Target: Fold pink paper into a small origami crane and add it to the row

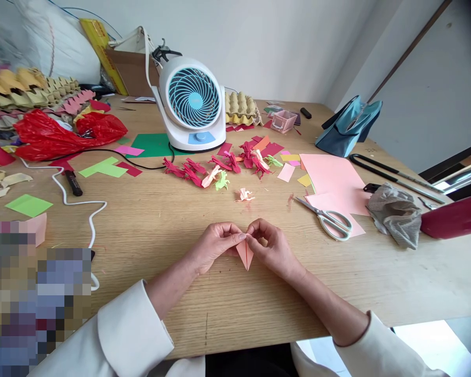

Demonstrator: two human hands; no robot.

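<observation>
Folded pink paper (245, 256) is being pinched near its top by the thumb and fingers of both left hand (214, 245) and right hand (275, 252), over the near part of the table (188, 319). A narrow form, tapering to a downward point, is being presented, a darker line marking its middle; its upper part is being hidden. Beyond, a small pale-pink figure (244, 195) is being seen alone; farther back, mostly red folded figures (192, 176) are being overlooked by the fan (195, 99).
</observation>
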